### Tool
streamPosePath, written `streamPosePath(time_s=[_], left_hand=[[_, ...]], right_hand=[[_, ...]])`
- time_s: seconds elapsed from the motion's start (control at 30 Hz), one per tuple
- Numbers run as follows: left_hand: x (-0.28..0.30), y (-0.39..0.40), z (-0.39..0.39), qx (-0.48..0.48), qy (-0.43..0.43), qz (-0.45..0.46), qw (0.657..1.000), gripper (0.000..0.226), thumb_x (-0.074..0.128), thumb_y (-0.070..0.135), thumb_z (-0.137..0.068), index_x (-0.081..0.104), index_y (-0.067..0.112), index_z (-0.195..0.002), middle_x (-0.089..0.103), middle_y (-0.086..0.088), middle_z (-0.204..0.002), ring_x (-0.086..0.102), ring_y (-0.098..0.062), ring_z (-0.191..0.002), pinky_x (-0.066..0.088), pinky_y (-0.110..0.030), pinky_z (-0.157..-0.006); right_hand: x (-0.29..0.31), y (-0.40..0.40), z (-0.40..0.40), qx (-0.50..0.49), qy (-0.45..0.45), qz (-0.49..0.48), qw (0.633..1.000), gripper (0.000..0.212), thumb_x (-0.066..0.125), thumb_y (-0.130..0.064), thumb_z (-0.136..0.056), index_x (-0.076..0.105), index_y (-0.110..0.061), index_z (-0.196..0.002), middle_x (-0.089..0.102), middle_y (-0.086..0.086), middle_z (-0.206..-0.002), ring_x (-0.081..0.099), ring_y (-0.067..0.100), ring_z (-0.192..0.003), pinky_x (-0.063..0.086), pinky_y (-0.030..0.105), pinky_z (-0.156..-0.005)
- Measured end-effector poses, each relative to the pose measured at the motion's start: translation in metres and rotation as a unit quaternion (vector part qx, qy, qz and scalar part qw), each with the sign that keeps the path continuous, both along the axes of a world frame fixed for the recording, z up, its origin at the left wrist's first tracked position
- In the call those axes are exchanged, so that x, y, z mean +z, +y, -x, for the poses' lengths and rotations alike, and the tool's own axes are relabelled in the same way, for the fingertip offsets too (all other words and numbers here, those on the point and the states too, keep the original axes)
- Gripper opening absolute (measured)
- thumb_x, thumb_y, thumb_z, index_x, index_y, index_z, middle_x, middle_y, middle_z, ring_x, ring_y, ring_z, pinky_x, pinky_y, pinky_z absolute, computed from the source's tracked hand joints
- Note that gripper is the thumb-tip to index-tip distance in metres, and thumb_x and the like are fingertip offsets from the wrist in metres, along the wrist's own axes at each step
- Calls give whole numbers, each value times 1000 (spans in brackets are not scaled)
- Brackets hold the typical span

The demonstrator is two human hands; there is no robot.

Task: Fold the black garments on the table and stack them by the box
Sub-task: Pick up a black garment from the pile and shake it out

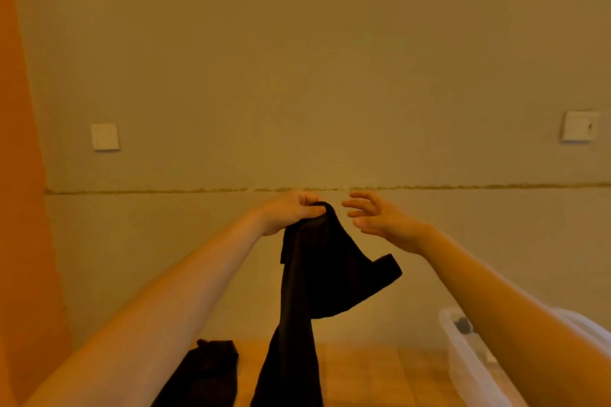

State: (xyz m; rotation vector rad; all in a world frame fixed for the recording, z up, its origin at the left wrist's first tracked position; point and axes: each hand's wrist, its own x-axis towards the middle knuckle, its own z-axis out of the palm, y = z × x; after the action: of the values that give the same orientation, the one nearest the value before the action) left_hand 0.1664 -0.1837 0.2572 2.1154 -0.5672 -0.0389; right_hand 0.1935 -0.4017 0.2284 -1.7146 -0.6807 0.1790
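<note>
Left hand (291,210): we see it gripping the top of a hanging black garment (307,281);
Right hand (373,213): fingers spread, holding nothing, just beside the garment

Left hand (291,211) gripping raised black garment (310,277), right hand (380,216) spread beside it

Nothing legible anywhere here: no words, brands, numbers or signs. The two wall plates, one at nine o'clock (105,137) and one at three o'clock (579,126), carry no lettering that can be made out, and the black garment (307,274) bears no readable label.
</note>
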Motion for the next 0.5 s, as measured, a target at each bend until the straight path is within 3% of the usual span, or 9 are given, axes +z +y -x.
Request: streamPosePath(time_s=[0.03, 0.07, 0.13, 0.2, 0.3, 0.4, 0.5], left_hand=[[6, -8, -1, -12, -9, -17, 1000, 16, 52, 15, -95, 67, 19, -92, 68, 8, -82, 66, -2, -76, 48, -17, -68], [12, -15, -2, -20, -19, -34, 999, 15, 54, 16, -94, 68, 19, -91, 69, 9, -81, 66, -2, -75, 48, -16, -66], [25, -18, -3, -12, -45, -64, 997, 12, 57, 21, -92, 69, 18, -91, 69, 6, -81, 65, -6, -76, 50, -19, -67], [36, -11, -2, 7, -68, -92, 993, 14, 61, 26, -90, 70, 17, -86, 67, 2, -79, 62, -9, -73, 48, -21, -68], [41, 8, 2, 17, -86, -164, 982, 17, 67, 29, -84, 68, 19, -72, 61, 4, -69, 56, -9, -66, 41, -22, -64], [41, 27, 10, 17, -75, -215, 974, 24, 70, 27, -83, 67, 29, -59, 60, 16, -58, 57, 0, -57, 41, -16, -58], [42, 50, 19, 39, -53, -240, 969, 17, 64, 25, -88, 71, 27, -72, 67, 10, -71, 62, -5, -71, 49, -23, -70]], right_hand=[[4, 9, 5, 19, 2, 20, 1000, 58, 74, -27, -72, 44, -27, -122, 57, -7, -121, 55, 14, -115, 44, 32, -95], [7, 17, 10, 31, -3, 44, 999, 54, 72, -23, -76, 46, -27, -124, 60, -5, -118, 57, 15, -113, 47, 30, -93], [12, 24, 19, 13, -30, 94, 995, 27, 65, -12, -85, 59, -21, -110, 66, -1, -106, 63, 16, -103, 51, 27, -88], [15, 15, 24, -48, -58, 117, 990, 8, 61, -13, -88, 67, -18, -91, 68, -1, -93, 65, 15, -90, 51, 25, -83], [15, -13, 23, -114, -92, 195, 970, 14, 58, -19, -91, 67, -12, -82, 66, 1, -81, 64, 17, -80, 50, 31, -79], [15, -32, 24, -153, -141, 309, 928, 20, 53, -20, -94, 66, -7, -88, 63, 3, -79, 60, 18, -75, 47, 32, -74], [19, -45, 30, -186, -161, 352, 903, 21, 50, -16, -95, 61, -13, -77, 59, 1, -77, 56, 15, -72, 43, 28, -69]])
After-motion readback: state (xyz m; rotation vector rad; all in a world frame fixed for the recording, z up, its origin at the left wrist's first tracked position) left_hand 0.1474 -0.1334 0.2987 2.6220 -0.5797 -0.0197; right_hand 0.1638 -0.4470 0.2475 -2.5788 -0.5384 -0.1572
